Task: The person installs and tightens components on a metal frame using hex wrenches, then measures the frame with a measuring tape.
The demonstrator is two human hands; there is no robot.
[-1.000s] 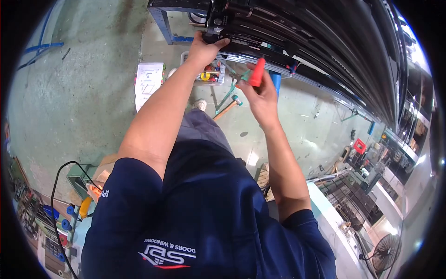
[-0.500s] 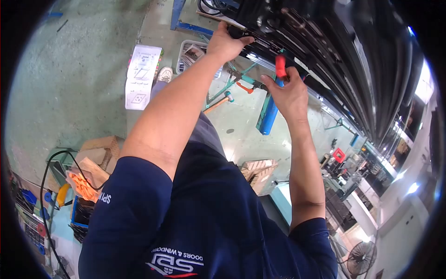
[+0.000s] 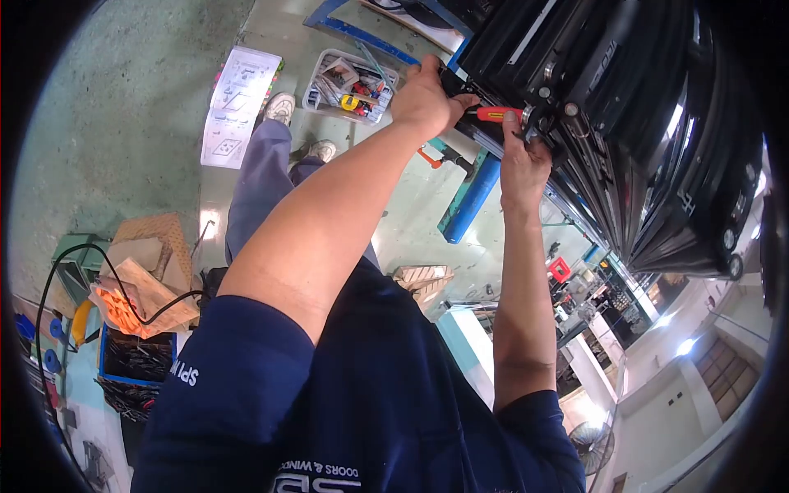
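Note:
My left hand (image 3: 426, 103) is at the near left end of a bundle of long black profiles (image 3: 608, 107), its fingers curled over a dark end piece and its thumb stretched to the right. My right hand (image 3: 526, 168) grips a screwdriver with a red handle (image 3: 496, 114), thumb against the handle. The screwdriver's shaft points left, toward my left thumb; its tip is hidden there. Small metal fittings show beside my right fingers. Below the profiles, between my forearms, is a blue padded bar (image 3: 474, 200) on a green stand.
A clear plastic bin (image 3: 349, 86) of tools and a printed instruction sheet (image 3: 239, 107) lie on the floor near my feet. A blue metal frame (image 3: 362, 33) stands at the top. Cardboard (image 3: 156, 246) and an orange-filled box (image 3: 123, 308) sit lower left, with a black cable. A fan (image 3: 590, 444) stands lower right.
The red handle has swung from upright to lying level, and my right hand has closed in on it. My view has shifted, showing more of the bin and the black profiles.

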